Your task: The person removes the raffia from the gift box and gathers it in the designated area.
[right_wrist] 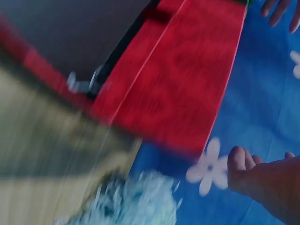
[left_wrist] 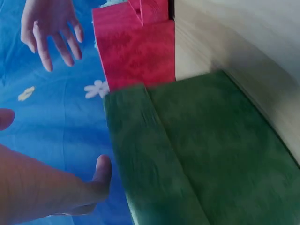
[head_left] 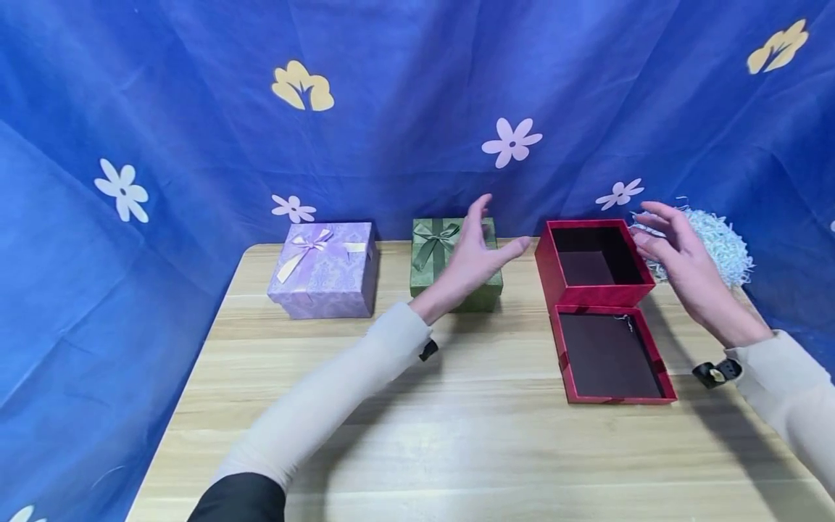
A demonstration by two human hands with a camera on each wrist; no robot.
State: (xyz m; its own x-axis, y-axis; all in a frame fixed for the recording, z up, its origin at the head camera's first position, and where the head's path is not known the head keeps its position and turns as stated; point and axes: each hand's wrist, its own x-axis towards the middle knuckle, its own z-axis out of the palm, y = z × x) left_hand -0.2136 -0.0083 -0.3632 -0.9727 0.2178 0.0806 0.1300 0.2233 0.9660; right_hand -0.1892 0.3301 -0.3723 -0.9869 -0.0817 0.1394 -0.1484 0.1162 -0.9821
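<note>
Above the green gift box (head_left: 433, 279) with its ribbon bow, my left hand (head_left: 466, 254) hovers with thumb and fingers spread, holding nothing. My right hand (head_left: 685, 268) is raised beside the right edge of the open red box (head_left: 567, 286), also holding nothing. The red box's inside is dark and no contents show. In front of it, the red lid (head_left: 613, 355) lies with its dark inside facing up and a few pale shreds in a far corner. Behind my right hand is a heap of pale blue shredded paper (head_left: 724, 250).
A lilac gift box (head_left: 333, 272) with a ribbon bow stands at the table's back left. The wooden table (head_left: 457, 435) backs onto a blue flowered cloth (head_left: 404, 109), which also hangs along the left side.
</note>
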